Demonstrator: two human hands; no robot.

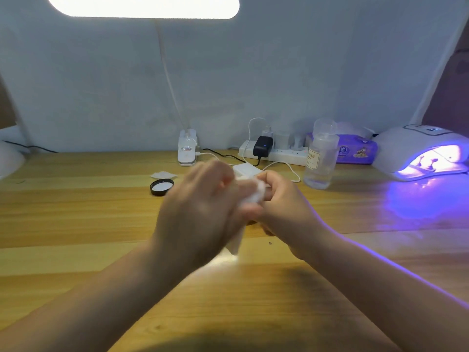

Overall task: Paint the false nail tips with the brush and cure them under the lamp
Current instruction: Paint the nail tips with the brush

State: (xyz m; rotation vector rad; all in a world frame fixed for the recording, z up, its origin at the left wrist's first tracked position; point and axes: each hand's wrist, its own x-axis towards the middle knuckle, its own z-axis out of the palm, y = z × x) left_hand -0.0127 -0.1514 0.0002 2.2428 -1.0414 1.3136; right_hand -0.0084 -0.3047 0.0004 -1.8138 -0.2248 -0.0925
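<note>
My left hand [200,207] and my right hand [281,207] meet above the middle of the wooden table [76,224], both blurred. Between them is a white wipe or pad [250,196]; both hands have fingers curled round it, and a white corner hangs below the left palm. The curing lamp [421,153] stands at the right edge, lit violet, with small dark shapes inside its opening. No brush or nail tips can be made out near the hands.
A clear bottle [321,158] stands right of the hands. A black lid [162,186] and a small white pad [162,175] lie to the left. At the back are a desk lamp clip [187,148], a power strip [276,153], a purple tissue pack [355,151].
</note>
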